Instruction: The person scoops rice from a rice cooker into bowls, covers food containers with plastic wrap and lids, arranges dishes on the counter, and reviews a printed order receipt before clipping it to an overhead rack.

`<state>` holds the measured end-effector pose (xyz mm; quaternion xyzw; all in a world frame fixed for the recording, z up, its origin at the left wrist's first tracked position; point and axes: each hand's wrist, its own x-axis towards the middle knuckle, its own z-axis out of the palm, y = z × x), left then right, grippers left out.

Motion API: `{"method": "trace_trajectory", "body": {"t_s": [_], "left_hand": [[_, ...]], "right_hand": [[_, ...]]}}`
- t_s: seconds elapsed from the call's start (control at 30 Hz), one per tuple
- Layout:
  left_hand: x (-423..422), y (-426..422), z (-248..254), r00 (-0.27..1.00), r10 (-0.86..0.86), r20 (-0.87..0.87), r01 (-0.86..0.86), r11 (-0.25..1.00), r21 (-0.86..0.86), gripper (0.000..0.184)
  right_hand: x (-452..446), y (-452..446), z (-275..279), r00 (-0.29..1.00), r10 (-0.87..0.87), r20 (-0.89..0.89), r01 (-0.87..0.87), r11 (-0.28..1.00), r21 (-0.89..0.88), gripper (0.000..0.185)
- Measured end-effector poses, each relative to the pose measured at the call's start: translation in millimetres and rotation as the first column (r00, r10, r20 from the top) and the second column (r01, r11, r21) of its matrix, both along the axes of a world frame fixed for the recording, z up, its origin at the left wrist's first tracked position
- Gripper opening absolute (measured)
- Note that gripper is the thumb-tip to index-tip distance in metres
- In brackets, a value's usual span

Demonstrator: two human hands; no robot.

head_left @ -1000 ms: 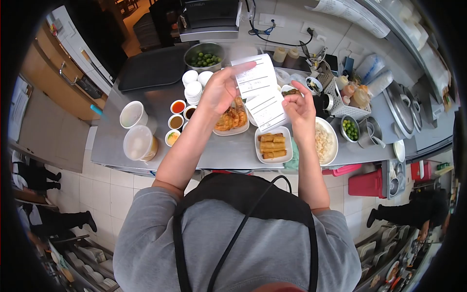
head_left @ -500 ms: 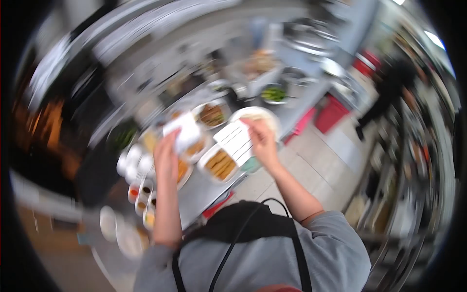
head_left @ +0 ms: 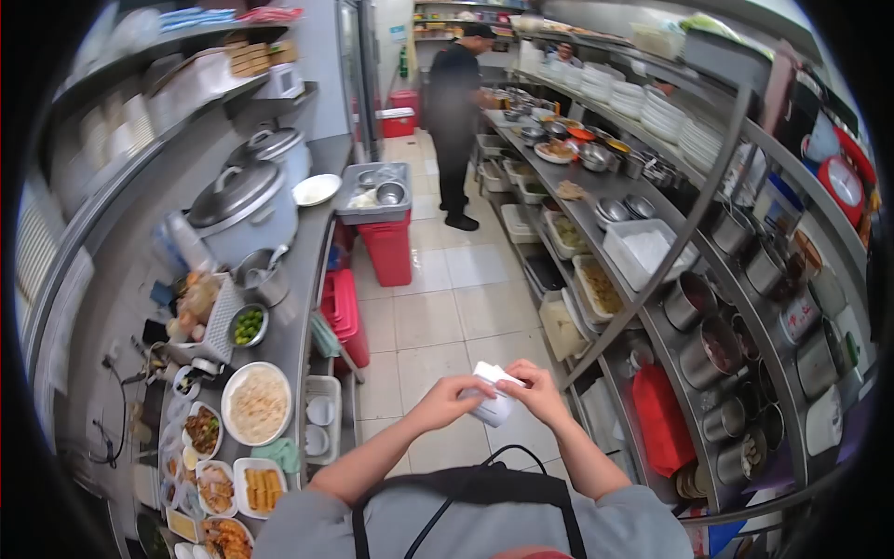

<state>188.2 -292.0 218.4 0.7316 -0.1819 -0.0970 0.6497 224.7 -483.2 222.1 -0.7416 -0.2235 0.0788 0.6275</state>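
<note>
Both of my hands meet in front of my apron, over the tiled floor. Between them is a white paper slip point(head_left: 493, 410), now folded or bunched up small. My left hand point(head_left: 447, 401) pinches its left side, and my right hand point(head_left: 538, 393) grips its upper right part. The nearest dishes lie on the counter to the left: a round bowl of rice point(head_left: 260, 402), a dish of fried rolls point(head_left: 263, 488) and a plate of meat with greens point(head_left: 202, 429).
A co-worker in black point(head_left: 453, 121) stands farther up the aisle. Red bins point(head_left: 386, 250) flank the left counter point(head_left: 312, 224). On the right, a metal rack point(head_left: 596, 200) holds plates, pans and pots. Large lidded pots point(head_left: 244, 210) stand on the left.
The view has turned right, from facing the counter to looking along the aisle. Both hands have come together, and the long paper strip, earlier spread between them, is now folded or bunched small.
</note>
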Motion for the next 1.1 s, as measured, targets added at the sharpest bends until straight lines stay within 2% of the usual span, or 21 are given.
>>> {"method": "trace_trajectory", "body": {"t_s": [0.03, 0.1, 0.13, 0.23, 0.3, 0.47, 0.53, 0.6, 0.63, 0.67, 0.7, 0.73, 0.77, 0.83, 0.87, 0.9, 0.97, 1.03, 1.1], "left_hand": [[23.8, -23.2, -3.2, 1.0, -0.019, -0.019, 0.019, 1.0, 0.008, 0.021], [75.1, -63.1, -0.4, 0.99, -0.093, 0.103, 0.071, 0.978, 0.196, 0.017], [92.6, -83.3, 7.7, 0.99, -0.113, 0.087, 0.094, 0.976, 0.199, 0.017], [135.3, -140.6, 22.6, 0.98, -0.14, 0.142, 0.111, 0.975, 0.194, 0.013], [163.2, -172.1, 19.6, 0.899, -0.192, 0.394, 0.154, 0.98, 0.127, 0.011], [246.4, -227.6, 22.0, 0.861, -0.292, 0.416, 0.277, 0.956, 0.098, 0.017], [298.7, -243.4, 20.1, 0.825, -0.219, 0.522, 0.188, 0.976, 0.111, 0.026], [363.0, -256.9, 24.7, 0.832, -0.137, 0.538, 0.156, 0.988, 0.01, 0.033], [398.0, -263.8, 32.2, 0.823, -0.116, 0.556, 0.129, 0.991, 0.016, 0.032], [431.0, -273.1, 40.6, 0.858, -0.049, 0.511, 0.104, 0.991, -0.08, 0.023], [466.1, -281.1, 52.5, 0.849, -0.026, 0.528, 0.079, 0.994, -0.079, 0.021], [508.6, -294.1, 54.9, 0.864, 0.005, 0.503, 0.074, 0.988, -0.136, 0.019], [544.3, -305.2, 69.8, 0.825, 0.033, 0.564, 0.07, 0.985, -0.16, 0.019], [615.1, -337.1, 96.9, 0.808, 0.071, 0.585, 0.047, 0.982, -0.184, 0.015], [649.1, -356.7, 110.5, 0.799, 0.085, 0.595, 0.092, 0.961, -0.261, 0.011], [680.7, -378.3, 127.1, 0.843, 0.083, 0.532, 0.113, 0.939, -0.325, 0.01], [734.6, -421.4, 167.7, 0.81, 0.148, 0.567, 0.146, 0.886, -0.44, 0.011], [757.5, -454.6, 216.5, 0.892, 0.074, 0.445, 0.181, 0.845, -0.504, 0.015], [787.8, -503.3, 250.0, 0.872, 0.044, 0.488, 0.238, 0.832, -0.501, 0.017]], "right_hand": [[8.5, -25.9, -8.1, 1.0, -0.019, -0.019, 0.019, 1.0, 0.008, 0.013], [27.0, -68.9, -20.1, 0.981, -0.193, 0.025, 0.191, 0.98, 0.064, 0.015], [31.3, -85.1, -11.7, 0.962, -0.274, -0.016, 0.274, 0.958, 0.084, 0.013], [55.0, -134.2, -13.0, 0.877, -0.46, 0.14, 0.45, 0.887, 0.101, 0.012], [68.5, -161.8, -10.2, 0.832, -0.538, 0.135, 0.531, 0.843, 0.084, 0.012], [94.6, -216.9, -19.1, 0.66, -0.73, 0.179, 0.746, 0.665, -0.034, 0.009], [104.8, -235.2, -26.5, 0.595, -0.773, 0.219, 0.8, 0.596, -0.07, 0.009], [118.3, -253.9, -32.4, 0.52, -0.811, 0.269, 0.853, 0.512, -0.105, 0.008], [123.7, -262.9, -35.2, 0.46, -0.843, 0.277, 0.887, 0.451, -0.099, 0.008], [129.7, -269.7, -39.0, 0.401, -0.873, 0.278, 0.916, 0.39, -0.096, 0.008], [134.4, -276.1, -42.1, 0.378, -0.883, 0.278, 0.926, 0.363, -0.105, 0.008], [140.8, -282.7, -43.3, 0.316, -0.879, 0.358, 0.948, 0.284, -0.141, 0.008], [148.2, -287.5, -41.7, 0.253, -0.862, 0.438, 0.966, 0.199, -0.167, 0.009], [157.9, -287.5, -36.0, 0.157, -0.906, 0.394, 0.978, 0.087, -0.189, 0.009], [160.7, -286.6, -34.7, 0.102, -0.918, 0.383, 0.976, 0.018, -0.216, 0.009], [161.4, -287.1, -35.6, 0.042, -0.926, 0.375, 0.969, -0.055, -0.243, 0.009], [161.6, -287.5, -46.1, -0.055, -0.934, 0.353, 0.965, -0.141, -0.222, 0.008], [165.1, -279.1, -39.1, -0.103, -0.902, 0.42, 0.923, -0.245, -0.298, 0.008], [168.3, -271.2, -33.1, -0.177, -0.875, 0.451, 0.901, -0.328, -0.283, 0.007]]}}
